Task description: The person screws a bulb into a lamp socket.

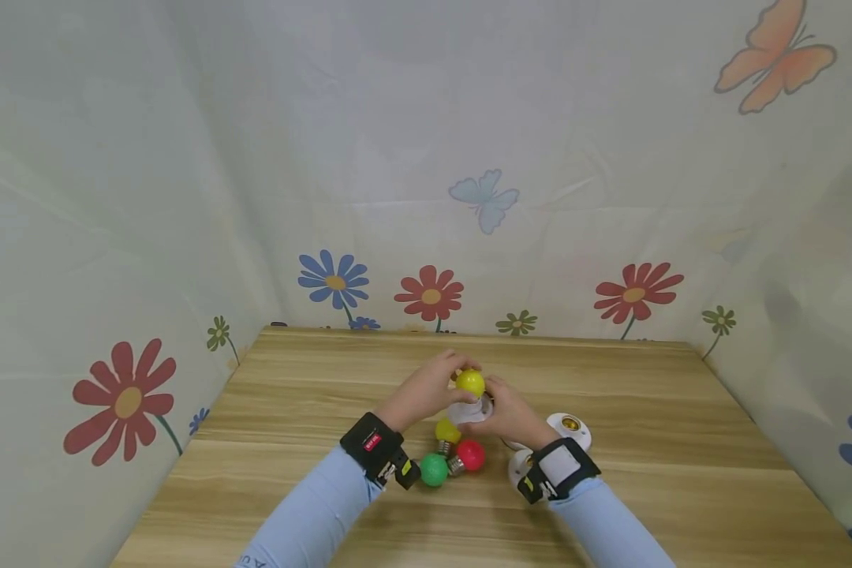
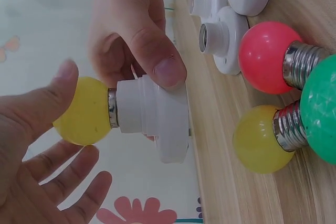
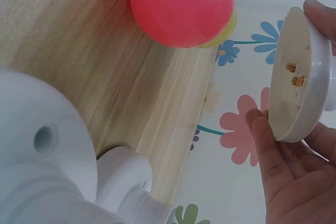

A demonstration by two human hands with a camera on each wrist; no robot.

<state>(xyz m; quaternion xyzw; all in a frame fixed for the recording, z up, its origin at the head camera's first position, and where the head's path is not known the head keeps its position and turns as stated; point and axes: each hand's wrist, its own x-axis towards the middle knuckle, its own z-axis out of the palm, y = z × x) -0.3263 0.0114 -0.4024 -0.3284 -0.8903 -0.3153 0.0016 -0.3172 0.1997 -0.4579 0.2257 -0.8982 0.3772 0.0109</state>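
My left hand [image 1: 429, 388] holds a yellow light bulb [image 2: 84, 113] between thumb and fingers. The bulb's metal screw base sits at the mouth of a white lamp socket [image 2: 170, 121], with a thin band of metal still showing. Round the socket's broad base my right hand [image 1: 510, 414] grips with its thumb and fingers. In the right wrist view the hollow underside of that socket [image 3: 294, 98] shows two brass screws. Both hands are raised above the wooden table.
Below the hands lie a red bulb [image 1: 472, 454], a green bulb [image 1: 434, 470] and another yellow bulb [image 1: 446, 431], bases together. More white sockets [image 1: 581, 435] stand on the wooden table [image 1: 312, 379] near my right wrist. A flowered curtain [image 1: 369, 142] surrounds the table.
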